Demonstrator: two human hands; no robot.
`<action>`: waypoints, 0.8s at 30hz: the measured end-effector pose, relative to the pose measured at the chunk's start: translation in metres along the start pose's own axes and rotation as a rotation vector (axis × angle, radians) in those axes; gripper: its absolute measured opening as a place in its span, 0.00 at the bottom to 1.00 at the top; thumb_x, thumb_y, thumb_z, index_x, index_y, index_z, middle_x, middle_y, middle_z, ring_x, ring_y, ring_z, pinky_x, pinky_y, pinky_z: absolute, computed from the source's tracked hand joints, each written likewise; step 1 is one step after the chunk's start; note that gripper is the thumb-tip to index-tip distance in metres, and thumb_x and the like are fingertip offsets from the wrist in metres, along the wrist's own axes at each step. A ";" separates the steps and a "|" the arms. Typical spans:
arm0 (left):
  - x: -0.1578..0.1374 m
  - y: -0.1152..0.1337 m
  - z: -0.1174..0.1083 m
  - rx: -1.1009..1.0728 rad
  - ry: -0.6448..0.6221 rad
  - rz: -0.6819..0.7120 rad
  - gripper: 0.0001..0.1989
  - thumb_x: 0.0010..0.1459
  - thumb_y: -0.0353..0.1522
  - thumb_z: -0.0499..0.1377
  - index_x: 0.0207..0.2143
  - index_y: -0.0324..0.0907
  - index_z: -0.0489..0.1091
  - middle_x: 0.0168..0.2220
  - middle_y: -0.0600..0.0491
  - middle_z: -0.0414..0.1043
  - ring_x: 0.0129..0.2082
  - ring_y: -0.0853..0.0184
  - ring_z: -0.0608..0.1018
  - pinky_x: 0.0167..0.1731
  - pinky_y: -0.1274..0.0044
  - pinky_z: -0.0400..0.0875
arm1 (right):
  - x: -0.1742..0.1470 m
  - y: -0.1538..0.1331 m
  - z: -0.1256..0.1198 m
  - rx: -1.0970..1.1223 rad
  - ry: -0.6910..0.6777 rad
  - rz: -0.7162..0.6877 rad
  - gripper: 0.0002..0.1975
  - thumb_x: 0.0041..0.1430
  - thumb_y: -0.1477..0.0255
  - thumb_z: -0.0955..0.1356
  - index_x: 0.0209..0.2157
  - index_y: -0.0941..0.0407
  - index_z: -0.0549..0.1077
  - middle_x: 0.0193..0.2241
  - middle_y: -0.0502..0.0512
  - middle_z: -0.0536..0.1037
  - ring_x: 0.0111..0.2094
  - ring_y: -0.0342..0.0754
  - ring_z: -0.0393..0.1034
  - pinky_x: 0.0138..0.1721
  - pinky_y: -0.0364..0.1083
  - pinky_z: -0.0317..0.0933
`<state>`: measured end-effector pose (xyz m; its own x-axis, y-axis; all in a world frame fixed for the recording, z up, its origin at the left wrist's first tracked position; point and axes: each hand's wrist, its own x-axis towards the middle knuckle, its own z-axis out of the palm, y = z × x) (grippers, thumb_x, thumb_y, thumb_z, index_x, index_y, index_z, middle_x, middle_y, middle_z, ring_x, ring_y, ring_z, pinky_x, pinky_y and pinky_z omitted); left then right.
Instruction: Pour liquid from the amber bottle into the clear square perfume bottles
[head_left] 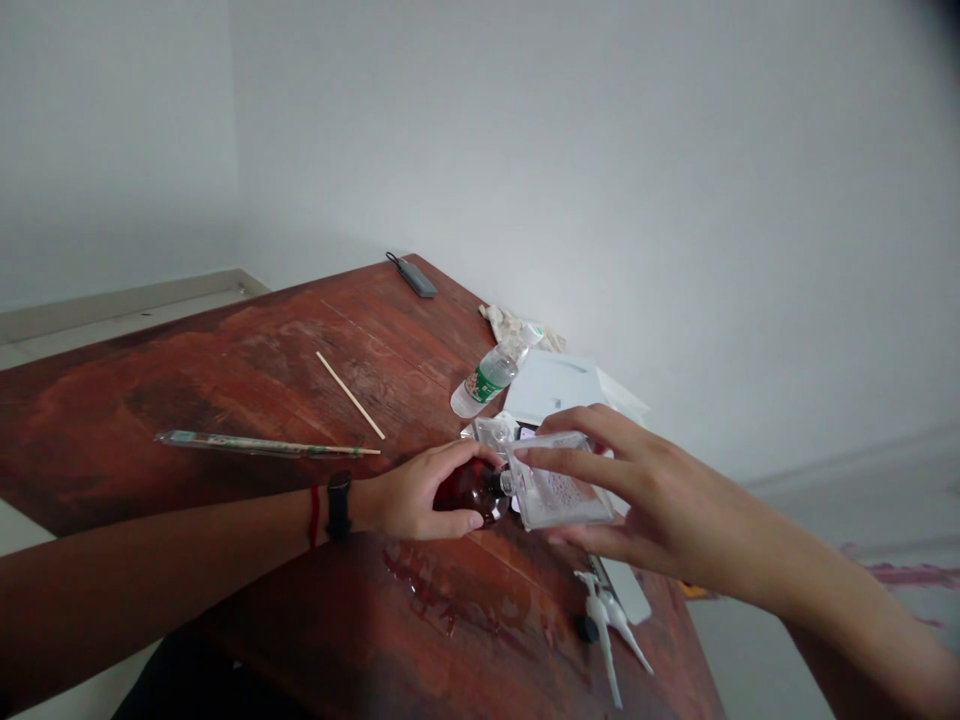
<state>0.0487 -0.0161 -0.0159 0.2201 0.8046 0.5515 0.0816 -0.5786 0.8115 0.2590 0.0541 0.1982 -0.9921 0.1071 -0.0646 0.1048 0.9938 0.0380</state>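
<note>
My left hand (pixel 442 492) is wrapped round a dark reddish-brown bottle (pixel 471 494), which is tilted with its neck toward the right. A clear plastic container (pixel 562 480) with droplets on its wall is gripped between the thumb and fingers of my right hand (pixel 626 480). The container's edge is at the bottle's mouth; whether they touch I cannot tell. Just beyond the hands stands a water bottle (pixel 486 384) with a green label. Below my right hand lie white pump nozzles (pixel 606 620) next to a small black cap (pixel 587 628).
Spilled liquid (pixel 457 590) wets the reddish-brown table (pixel 247 350) near the front. To the left lie a bare chopstick (pixel 350 395) and a wrapped pair of chopsticks (pixel 262 445). A grey device (pixel 414 277) is at the far corner. White boxes (pixel 555 383) and crumpled tissue (pixel 506 325) lie by the wall.
</note>
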 end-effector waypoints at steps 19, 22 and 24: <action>0.000 -0.002 0.001 -0.012 0.013 0.010 0.28 0.61 0.34 0.65 0.62 0.42 0.66 0.58 0.43 0.75 0.59 0.49 0.77 0.61 0.60 0.73 | 0.007 -0.004 -0.005 -0.063 -0.039 -0.020 0.28 0.67 0.68 0.74 0.67 0.47 0.72 0.58 0.62 0.78 0.54 0.61 0.77 0.53 0.60 0.76; 0.000 -0.003 0.001 -0.005 0.016 0.012 0.28 0.61 0.35 0.65 0.62 0.42 0.66 0.58 0.43 0.75 0.59 0.49 0.78 0.60 0.59 0.73 | 0.008 -0.005 -0.005 -0.071 -0.047 -0.021 0.29 0.67 0.69 0.74 0.67 0.48 0.71 0.58 0.62 0.78 0.55 0.61 0.76 0.54 0.61 0.76; 0.000 -0.003 0.001 -0.001 0.017 0.009 0.28 0.61 0.35 0.65 0.63 0.42 0.66 0.58 0.42 0.75 0.58 0.49 0.78 0.60 0.59 0.74 | 0.008 -0.005 -0.006 -0.078 -0.049 -0.024 0.29 0.66 0.69 0.74 0.67 0.48 0.71 0.58 0.62 0.77 0.55 0.61 0.76 0.54 0.61 0.76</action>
<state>0.0497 -0.0144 -0.0179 0.2047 0.8015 0.5619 0.0783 -0.5856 0.8068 0.2506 0.0501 0.2032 -0.9896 0.0862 -0.1150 0.0731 0.9908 0.1135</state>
